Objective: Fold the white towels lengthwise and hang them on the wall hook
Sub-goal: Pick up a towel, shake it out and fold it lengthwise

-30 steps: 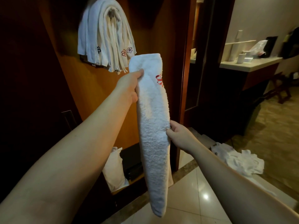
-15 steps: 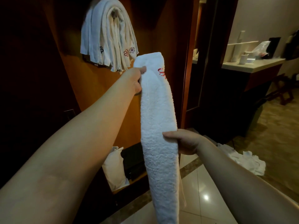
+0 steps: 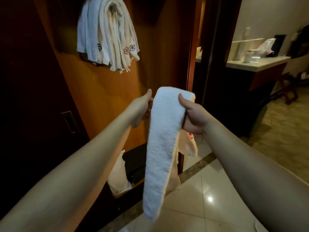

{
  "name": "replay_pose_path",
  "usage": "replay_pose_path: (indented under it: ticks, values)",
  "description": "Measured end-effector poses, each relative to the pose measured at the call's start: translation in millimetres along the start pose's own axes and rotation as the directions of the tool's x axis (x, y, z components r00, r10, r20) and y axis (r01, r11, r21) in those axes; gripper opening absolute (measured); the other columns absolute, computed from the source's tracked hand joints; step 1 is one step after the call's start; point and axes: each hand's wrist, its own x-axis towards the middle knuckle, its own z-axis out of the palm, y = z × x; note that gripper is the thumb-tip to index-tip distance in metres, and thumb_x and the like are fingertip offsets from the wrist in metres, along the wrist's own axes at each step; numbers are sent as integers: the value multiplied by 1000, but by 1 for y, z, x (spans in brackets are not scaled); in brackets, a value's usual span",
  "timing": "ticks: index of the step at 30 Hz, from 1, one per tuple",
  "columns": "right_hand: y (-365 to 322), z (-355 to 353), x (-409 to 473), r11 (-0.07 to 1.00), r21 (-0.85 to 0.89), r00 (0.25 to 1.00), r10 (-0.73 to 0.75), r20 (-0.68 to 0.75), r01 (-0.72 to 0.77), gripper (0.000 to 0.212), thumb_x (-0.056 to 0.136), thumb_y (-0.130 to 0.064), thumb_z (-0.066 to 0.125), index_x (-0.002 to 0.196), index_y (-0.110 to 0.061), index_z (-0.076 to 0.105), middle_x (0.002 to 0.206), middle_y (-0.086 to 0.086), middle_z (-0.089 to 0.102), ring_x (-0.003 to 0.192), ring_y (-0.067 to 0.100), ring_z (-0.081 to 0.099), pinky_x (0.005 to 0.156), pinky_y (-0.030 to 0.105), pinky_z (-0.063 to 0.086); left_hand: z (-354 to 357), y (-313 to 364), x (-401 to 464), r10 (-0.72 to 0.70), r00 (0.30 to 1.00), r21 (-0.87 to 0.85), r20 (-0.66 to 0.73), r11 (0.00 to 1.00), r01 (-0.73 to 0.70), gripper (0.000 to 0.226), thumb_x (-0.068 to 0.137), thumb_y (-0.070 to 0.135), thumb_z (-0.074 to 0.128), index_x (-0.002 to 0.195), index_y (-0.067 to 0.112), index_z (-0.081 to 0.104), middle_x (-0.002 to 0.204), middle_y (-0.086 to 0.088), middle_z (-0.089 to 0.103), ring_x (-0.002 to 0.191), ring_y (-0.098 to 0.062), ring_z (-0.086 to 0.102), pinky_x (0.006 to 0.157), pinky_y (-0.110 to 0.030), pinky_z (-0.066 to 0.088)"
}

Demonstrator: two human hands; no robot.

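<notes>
A long folded white towel [image 3: 163,148] hangs doubled over my right hand [image 3: 194,117], its near half dropping toward the floor. The far half hangs behind, showing a bit of red embroidery. My right thumb presses on top of the fold and the fingers curl underneath. My left hand [image 3: 142,108] is just left of the towel's upper edge, thumb raised and apart from the cloth, fingertips at the edge. Several white towels [image 3: 107,36] with flower marks hang in a bunch from the hook high on the wooden wall panel [image 3: 103,97].
A dark door with a metal handle [image 3: 68,122] stands to the left. A white bag [image 3: 117,173] sits in the low shelf under the panel. A counter [image 3: 255,65] with bottles is at the right, with a wooden stool [image 3: 291,92] beyond. The tiled floor [image 3: 205,190] lies below.
The towel's top end came down from my left hand and now hangs behind my right hand, which rose to carry the towel at its fold. My left hand has let go.
</notes>
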Motion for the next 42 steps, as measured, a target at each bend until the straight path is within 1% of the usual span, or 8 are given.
replay_pose_path:
  ticks: [6, 12, 17, 23, 29, 32, 35, 42]
  values:
    - [-21, 20, 6, 992, -33, 986, -121, -112, 118, 54, 98, -53, 51, 138, -17, 47, 128, 9, 69, 115, 30, 67, 90, 51, 56, 21, -32, -51, 287, 950, 161, -121, 950, -267, 51, 89, 74, 33, 123, 37, 45, 110, 21, 55, 109, -9, 58, 85, -31, 52]
    - [-44, 51, 14, 972, -53, 960, -232, -154, 227, 48, 101, -50, 50, 134, -15, 47, 129, 12, 65, 117, 32, 64, 95, 58, 53, 41, -44, -58, 354, 929, 343, -109, 890, -299, 96, 76, 68, 62, 153, 29, 20, 150, 6, 38, 127, -16, 48, 84, -26, 52]
    - [-64, 69, 19, 947, -49, 912, -319, -258, 318, 51, 100, -48, 55, 137, -15, 41, 127, 12, 63, 115, 32, 62, 93, 58, 52, 44, -63, -31, 379, 873, 466, -306, 859, -209, 39, 95, 26, 63, 131, 28, 48, 109, 6, 63, 81, -4, 60, 59, -20, 50]
    - [-89, 67, 22, 906, -74, 820, -410, -399, 417, 62, 97, -46, 61, 144, -18, 33, 130, 10, 56, 116, 29, 59, 102, 56, 51, 19, -103, -13, 376, 857, 628, -353, 774, -81, 11, 97, 31, 59, 106, 27, 57, 79, 12, 56, 66, -3, 57, 50, -21, 41]
    - [-87, 76, 25, 916, -185, 814, -400, -421, 355, 74, 98, -54, 55, 151, -8, 31, 149, 15, 45, 136, 37, 46, 108, 65, 41, 15, -90, -26, -183, 944, 776, -276, 537, 331, 67, 92, 76, 34, 90, 13, 57, 76, -4, 69, 63, -18, 71, 64, -31, 61]
    - [-89, 82, 27, 912, -260, 816, -403, -414, 318, 76, 100, -58, 48, 151, -4, 34, 154, 18, 39, 140, 40, 41, 111, 63, 39, 23, -72, -42, -381, 917, 512, 120, 815, 272, 103, 79, 89, 20, 104, -2, 63, 83, -15, 74, 72, -27, 73, 77, -38, 61]
    - [-90, 93, 28, 905, -322, 807, -401, -433, 277, 76, 99, -63, 45, 148, -4, 40, 152, 19, 43, 136, 40, 45, 109, 60, 42, 45, -54, -56, -93, 879, -188, 468, 961, 202, 115, 71, 90, 13, 138, 5, 53, 131, -15, 65, 124, -29, 60, 104, -40, 45]
    - [-97, 125, 32, 885, -366, 756, -444, -481, 287, 72, 101, -63, 40, 148, -7, 41, 143, 17, 49, 126, 39, 51, 90, 48, 47, 85, -5, -59, 133, 975, -678, 180, 735, 25, 130, 56, 96, 12, 161, 19, 11, 168, -4, 9, 155, -22, 1, 123, -40, -3]
